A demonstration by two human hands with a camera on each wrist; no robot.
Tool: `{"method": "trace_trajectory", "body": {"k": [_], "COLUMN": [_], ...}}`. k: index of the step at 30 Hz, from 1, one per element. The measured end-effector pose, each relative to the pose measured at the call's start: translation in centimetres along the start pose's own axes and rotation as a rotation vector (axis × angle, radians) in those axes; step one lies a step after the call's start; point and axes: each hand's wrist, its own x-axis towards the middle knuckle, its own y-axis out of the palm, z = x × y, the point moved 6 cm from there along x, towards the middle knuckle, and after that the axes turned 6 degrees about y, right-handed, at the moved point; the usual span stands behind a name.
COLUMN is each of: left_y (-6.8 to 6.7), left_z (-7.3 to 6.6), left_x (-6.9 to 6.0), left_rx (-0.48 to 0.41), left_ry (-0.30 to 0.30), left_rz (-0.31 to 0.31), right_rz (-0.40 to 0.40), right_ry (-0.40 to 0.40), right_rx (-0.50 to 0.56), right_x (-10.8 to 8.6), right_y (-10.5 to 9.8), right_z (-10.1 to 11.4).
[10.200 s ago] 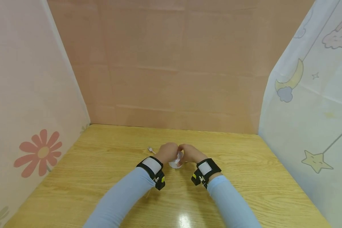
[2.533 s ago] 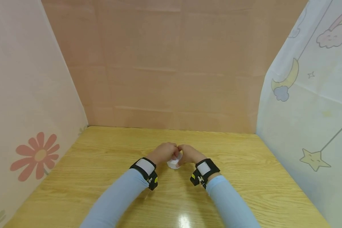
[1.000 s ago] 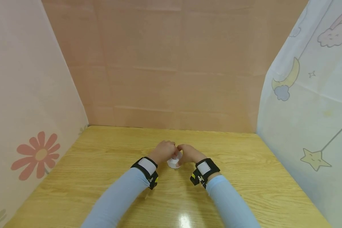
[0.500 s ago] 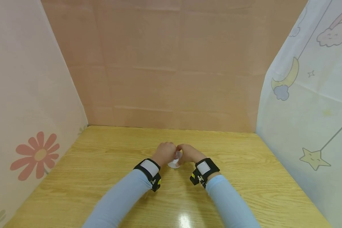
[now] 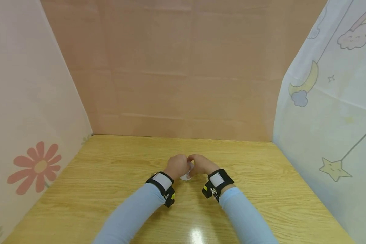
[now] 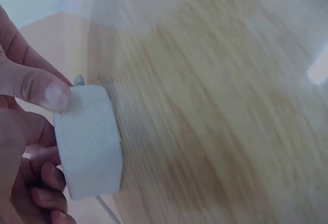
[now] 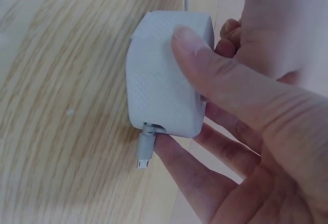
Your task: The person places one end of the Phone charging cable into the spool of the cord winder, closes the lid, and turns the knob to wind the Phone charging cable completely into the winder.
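Between both hands is a white cable winder [image 7: 164,75], a small faceted case with textured patches. My right hand [image 5: 202,164] holds it, thumb across its broad face and other fingers behind and below. A grey micro-USB plug [image 7: 145,149] sticks out of a slot at one end. A thin cable [image 6: 107,208] leaves the opposite end. My left hand [image 5: 177,165] is at the far side of the winder, its fingers [image 6: 48,198] curled against it; the exact spot they grip is hidden behind the case.
The wooden table [image 5: 262,189] spreads around the hands, with a brown backdrop [image 5: 183,67] behind it. Printed white sheets [image 5: 332,118] hang at both sides. Black straps with small cameras [image 5: 169,198] sit on both wrists.
The white plug lying beside the left hand ten seconds ago no longer shows. Over the last second my left hand has turned and dropped slightly at the winder; my right hand stays nearly still.
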Motion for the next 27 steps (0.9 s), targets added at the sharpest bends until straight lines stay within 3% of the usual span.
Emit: {"method": "trace_trajectory", "body": {"k": [4, 7, 11, 15, 18, 20, 22, 27], "left_y": [-0.1, -0.3, -1.1, -2.0, -2.3, -2.4, -2.4, -2.4], "left_z": [0.5, 0.7, 0.7, 0.2, -0.8, -1.3, -1.7, -1.6], "left_x": [0.2, 0.5, 0.8, 0.8, 0.5, 0.2, -0.1, -0.3], "left_rx": [-0.086, -0.141, -0.158, -0.019, 0.154, 0.248, 0.323, 0.436], "left_ry": [-0.044, -0.013, 0.074, 0.239, 0.418, 0.502, 0.534, 0.501], "left_rz": [-0.004, 0.038, 0.148, 0.199, 0.173, 0.14, 0.111, 0.044], "right_rz": [0.001, 0.004, -0.004, -0.01, -0.006, -0.004, 0.0, 0.001], "right_ry": [-0.001, 0.001, 0.004, 0.001, 0.006, 0.01, 0.014, 0.011], "right_rx": [0.007, 0.017, 0.025, 0.029, 0.036, 0.036, 0.039, 0.04], "right_x": [0.0, 0.0, 0.1, 0.1, 0.0, 0.0, -0.1, -0.2], "right_y": [-0.1, -0.2, -0.2, -0.2, -0.1, -0.1, -0.1, -0.1], "right_z": [0.2, 0.2, -0.1, -0.3, -0.2, -0.2, -0.1, 0.1]}}
